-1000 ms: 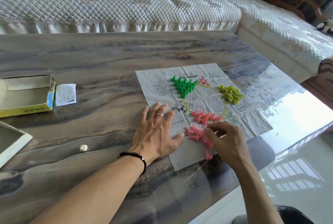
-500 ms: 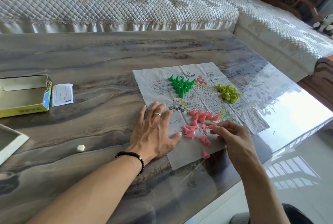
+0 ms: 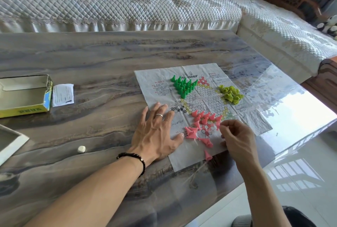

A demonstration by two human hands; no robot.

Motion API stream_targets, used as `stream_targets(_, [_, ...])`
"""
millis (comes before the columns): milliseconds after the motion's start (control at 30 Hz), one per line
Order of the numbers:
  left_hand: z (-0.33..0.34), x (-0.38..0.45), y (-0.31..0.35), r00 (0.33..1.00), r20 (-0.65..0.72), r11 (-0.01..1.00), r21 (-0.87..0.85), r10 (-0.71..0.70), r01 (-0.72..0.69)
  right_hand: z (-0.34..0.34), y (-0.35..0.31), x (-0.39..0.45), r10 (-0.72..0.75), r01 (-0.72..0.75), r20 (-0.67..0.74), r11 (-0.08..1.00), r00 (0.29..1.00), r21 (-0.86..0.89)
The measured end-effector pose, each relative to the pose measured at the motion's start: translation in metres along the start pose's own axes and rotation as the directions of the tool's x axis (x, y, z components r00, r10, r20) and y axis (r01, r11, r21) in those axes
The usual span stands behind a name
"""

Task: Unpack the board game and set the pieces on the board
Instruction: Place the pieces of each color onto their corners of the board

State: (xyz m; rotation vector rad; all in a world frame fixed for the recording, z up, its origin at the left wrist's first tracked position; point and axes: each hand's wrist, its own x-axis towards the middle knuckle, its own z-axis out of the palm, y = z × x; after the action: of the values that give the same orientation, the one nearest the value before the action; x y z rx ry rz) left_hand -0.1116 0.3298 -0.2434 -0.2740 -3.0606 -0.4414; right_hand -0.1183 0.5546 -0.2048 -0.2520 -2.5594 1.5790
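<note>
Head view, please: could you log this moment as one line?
left hand: flat on paper game board | right hand: pinching pink cone piece | green cone pieces: standing

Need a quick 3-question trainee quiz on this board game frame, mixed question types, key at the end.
1. True or false: the green pieces stand upright in a triangle on the paper board.
2. Which hand lies flat on the board's near-left edge: left hand or right hand?
3. Multiple choice: the small white die lies A) in the open box, B) on the table left of the left hand, C) on the board.

Key: 1 true; 2 left hand; 3 B.
</note>
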Motion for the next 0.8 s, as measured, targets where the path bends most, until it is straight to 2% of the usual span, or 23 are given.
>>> stream_targets(67, [0.0, 0.0, 0.0, 1.0, -0.002, 1.0, -0.002, -0.003, 0.003, 0.001, 0.002, 0.001, -0.065, 0.063, -0.006, 0.988, 0.998, -0.138])
stream_targets(267, [-0.001, 0.0, 0.0, 1.0, 0.0, 1.0, -0.004, -0.003, 0.003, 0.0, 0.007, 0.005, -0.075, 0.037, -0.14, 0.967, 0.987, -0.253])
stream_targets(467, [-0.001, -0.001, 0.001, 1.0, 0.002, 1.0, -0.006, -0.004, 0.004, 0.011, 0.006, 0.007, -0.238, 0.192, -0.006, 0.8, 0.971, -0.568])
stream_targets(633, [-0.002, -0.001, 0.001, 1.0, 0.005, 1.0, -0.014, -0.002, 0.002, 0.011, 0.013, 0.007, -0.213, 0.167, -0.011, 0.796, 0.977, -0.582])
stream_targets(800, [-0.002, 0.0, 0.001, 1.0, 0.005, 1.0, -0.008, -0.001, 0.001, 0.007, 0.013, 0.005, -0.291, 0.251, 0.027, 0.772, 0.956, -0.584])
